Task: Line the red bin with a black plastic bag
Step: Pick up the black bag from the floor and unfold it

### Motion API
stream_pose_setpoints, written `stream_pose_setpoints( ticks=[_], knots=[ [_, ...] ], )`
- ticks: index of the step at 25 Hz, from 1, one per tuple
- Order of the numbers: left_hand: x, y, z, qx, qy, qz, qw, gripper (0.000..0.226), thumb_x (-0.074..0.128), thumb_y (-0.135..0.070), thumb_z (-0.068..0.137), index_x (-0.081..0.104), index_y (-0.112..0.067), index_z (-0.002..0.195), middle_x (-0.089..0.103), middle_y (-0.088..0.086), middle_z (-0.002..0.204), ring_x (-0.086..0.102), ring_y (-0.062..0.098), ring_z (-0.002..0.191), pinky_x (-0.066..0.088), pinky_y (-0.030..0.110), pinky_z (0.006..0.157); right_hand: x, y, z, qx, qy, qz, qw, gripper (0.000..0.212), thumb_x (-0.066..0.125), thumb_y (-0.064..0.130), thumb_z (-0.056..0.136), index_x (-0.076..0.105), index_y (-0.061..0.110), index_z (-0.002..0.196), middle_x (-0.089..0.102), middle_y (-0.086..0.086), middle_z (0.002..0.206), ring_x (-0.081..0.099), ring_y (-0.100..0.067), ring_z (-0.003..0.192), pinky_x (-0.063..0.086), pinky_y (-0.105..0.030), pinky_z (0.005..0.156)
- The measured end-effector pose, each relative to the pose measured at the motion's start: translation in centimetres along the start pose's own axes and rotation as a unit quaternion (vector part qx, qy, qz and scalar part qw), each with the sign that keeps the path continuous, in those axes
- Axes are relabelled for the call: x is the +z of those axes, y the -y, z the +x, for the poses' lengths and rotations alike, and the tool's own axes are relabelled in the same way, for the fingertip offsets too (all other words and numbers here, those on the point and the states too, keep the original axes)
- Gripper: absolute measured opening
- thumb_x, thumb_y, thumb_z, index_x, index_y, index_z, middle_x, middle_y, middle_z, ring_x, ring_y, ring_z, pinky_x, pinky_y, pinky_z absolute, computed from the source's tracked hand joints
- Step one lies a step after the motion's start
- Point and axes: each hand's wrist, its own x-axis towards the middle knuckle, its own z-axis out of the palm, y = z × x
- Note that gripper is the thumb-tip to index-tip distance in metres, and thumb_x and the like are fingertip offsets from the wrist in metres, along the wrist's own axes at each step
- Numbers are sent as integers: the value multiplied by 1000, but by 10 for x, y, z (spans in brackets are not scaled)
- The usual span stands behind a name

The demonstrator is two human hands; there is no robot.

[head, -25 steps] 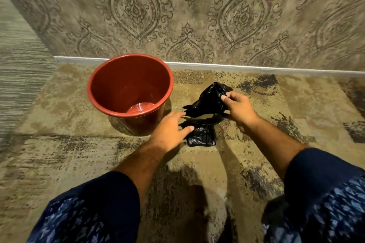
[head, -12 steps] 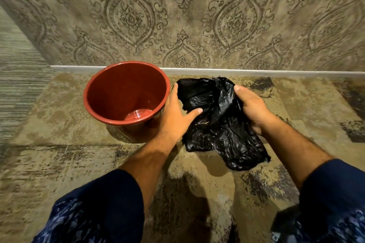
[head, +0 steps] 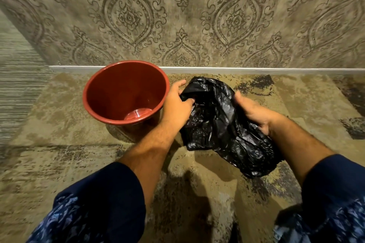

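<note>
The red bin [head: 102,92] stands upright and empty on the carpet, left of centre, close to the wall. Just to its right I hold a crumpled black plastic bag [head: 221,124] above the floor. My left hand [head: 177,106] grips the bag's upper left edge, right beside the bin's rim. My right hand [head: 254,114] grips the bag's right side, its fingers tucked into the folds. The bag hangs loosely down toward me, partly unfolded, its opening hidden in the creases.
A patterned wall [head: 197,16] with a pale baseboard [head: 256,69] runs just behind the bin. The floor is mottled beige carpet [head: 59,134] with dark patches. My dark blue sleeves fill the lower corners.
The bag went from a small folded bundle on the carpet to a lifted, spread sheet. Both hands rose with it, and my left hand's fingers closed onto its edge.
</note>
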Motion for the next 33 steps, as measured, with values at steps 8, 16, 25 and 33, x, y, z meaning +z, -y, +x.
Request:
stream_pose_setpoints(
  ticks=[8,16,25,33],
  knots=[
    [-26,-24,26,14,-105,73,992,17,65,-14,87,64,-27,77,67,-7,80,58,1,61,38,13,49,-54,-32,-18,163,102,-61,979,47,92,14,78,73,-1,119,78,-28,116,80,-34,94,66,-38,79],
    [-29,-5,38,-73,-65,103,990,21,68,-34,79,70,-13,77,72,0,71,71,23,72,49,31,56,-89,-44,-31,80,-67,219,970,51,69,37,90,73,12,134,82,-17,119,83,-28,92,68,-50,80],
    [-34,16,19,-274,144,-30,950,44,78,-38,79,71,-12,113,83,10,95,81,27,75,62,35,72,-104,-48,-4,57,-288,348,891,30,49,3,109,72,20,103,68,3,77,60,0,42,46,-10,39],
    [-26,21,17,-235,140,-169,947,33,73,-12,90,68,-7,122,80,18,113,79,35,102,65,48,87,-67,-29,12,53,-338,377,861,28,70,41,102,63,17,115,69,-13,119,75,-26,102,67,-34,75]
  ],
)
